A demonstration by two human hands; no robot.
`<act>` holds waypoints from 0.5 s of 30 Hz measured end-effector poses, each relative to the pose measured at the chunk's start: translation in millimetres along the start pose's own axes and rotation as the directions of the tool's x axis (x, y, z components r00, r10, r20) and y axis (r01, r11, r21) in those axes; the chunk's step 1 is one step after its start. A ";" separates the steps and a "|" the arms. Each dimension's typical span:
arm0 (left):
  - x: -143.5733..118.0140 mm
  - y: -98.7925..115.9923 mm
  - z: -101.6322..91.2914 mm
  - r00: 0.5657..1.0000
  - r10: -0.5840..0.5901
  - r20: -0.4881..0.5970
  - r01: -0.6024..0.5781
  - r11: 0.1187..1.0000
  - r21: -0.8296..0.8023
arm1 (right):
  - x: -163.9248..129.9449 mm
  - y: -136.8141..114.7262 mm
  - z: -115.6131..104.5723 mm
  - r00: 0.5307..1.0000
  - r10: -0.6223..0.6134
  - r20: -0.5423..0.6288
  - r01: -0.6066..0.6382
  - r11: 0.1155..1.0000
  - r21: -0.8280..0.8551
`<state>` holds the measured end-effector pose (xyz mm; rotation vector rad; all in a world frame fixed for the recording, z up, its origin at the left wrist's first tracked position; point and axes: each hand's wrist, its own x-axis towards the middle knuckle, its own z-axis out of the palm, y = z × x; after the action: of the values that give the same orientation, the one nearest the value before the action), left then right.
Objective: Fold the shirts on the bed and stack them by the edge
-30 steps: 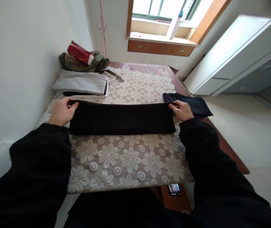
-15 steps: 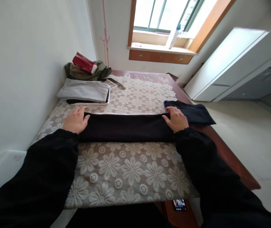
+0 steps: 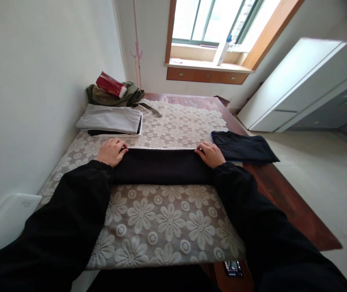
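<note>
A black folded garment (image 3: 164,166) lies as a long flat strip across the lace tablecloth (image 3: 170,221), with a thin white edge along its far side. My left hand (image 3: 112,152) pinches its far edge near the left end, thumb against fingers. Near the right end, my right hand (image 3: 210,154) grips the same far edge in a like pinch. Behind my left hand sits a stack of folded clothes (image 3: 111,119), grey on top with black and white below. A dark folded garment (image 3: 245,147) with a blue edge rests beyond my right hand.
An olive bag (image 3: 133,95) with a red package (image 3: 110,84) on it stands at the far left by the wall. The reddish wooden table edge (image 3: 295,202) runs along the right. Below the near edge is a phone (image 3: 233,268). A white cabinet (image 3: 292,81) stands beyond the floor.
Both hands have moved inward along the black garment's far edge, closer together. Their fingers have closed from a looser hold into pinches on that edge. The view has shifted slightly.
</note>
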<state>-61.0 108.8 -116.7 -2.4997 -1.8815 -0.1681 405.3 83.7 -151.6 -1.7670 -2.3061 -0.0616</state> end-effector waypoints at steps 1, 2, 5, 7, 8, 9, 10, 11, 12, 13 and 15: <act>0.0 -1.2 -1.0 1.000 0.015 0.000 -0.015 1.000 0.011 | -0.5 2.7 0.9 1.000 -0.015 -0.004 0.015 1.000 -0.006; 0.3 -2.4 -1.9 1.000 0.028 0.008 -0.028 0.999 0.021 | -1.0 4.7 1.3 1.000 -0.022 -0.005 0.022 1.000 -0.018; 2.6 -7.2 -3.8 0.997 0.050 0.058 -0.053 0.998 0.043 | -1.7 8.8 -0.6 0.999 -0.032 0.014 0.032 0.998 -0.060; 4.7 -12.0 -3.9 0.995 0.059 0.079 -0.064 0.996 0.056 | -1.9 12.1 -3.7 0.998 -0.050 0.036 0.053 0.995 -0.080; 5.7 -14.4 -3.6 0.995 0.065 0.079 -0.070 0.996 0.059 | -2.0 14.2 -5.4 0.997 -0.059 0.049 0.063 0.995 -0.084; 6.5 -16.6 -3.2 0.995 0.071 0.076 -0.076 0.995 0.061 | -2.2 16.4 -7.0 0.996 -0.066 0.063 0.071 0.994 -0.081; 7.1 -18.2 -2.9 0.995 0.073 0.072 -0.077 0.995 0.059 | -2.4 18.8 -8.5 0.995 -0.069 0.077 0.075 0.994 -0.075; 7.4 -19.1 -2.8 0.995 0.070 0.072 -0.074 0.996 0.053 | -2.6 21.2 -9.8 0.994 -0.068 0.091 0.074 0.995 -0.067; 7.6 -19.3 -2.9 0.995 0.064 0.078 -0.068 0.997 0.043 | -2.7 23.4 -11.0 0.993 -0.065 0.103 0.071 0.996 -0.057; 7.6 -18.9 -3.3 0.994 0.057 0.088 -0.060 0.998 0.034 | -2.7 25.4 -12.0 0.992 -0.063 0.114 0.068 0.997 -0.043; 7.5 -17.1 -4.9 0.992 0.054 0.111 -0.058 0.998 0.029 | -2.5 28.4 -13.7 0.990 -0.065 0.129 0.067 0.998 -0.014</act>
<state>-75.7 120.3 -112.1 -2.5871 -1.8332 0.0014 435.3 86.6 -141.9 -1.7511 -2.4616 0.0205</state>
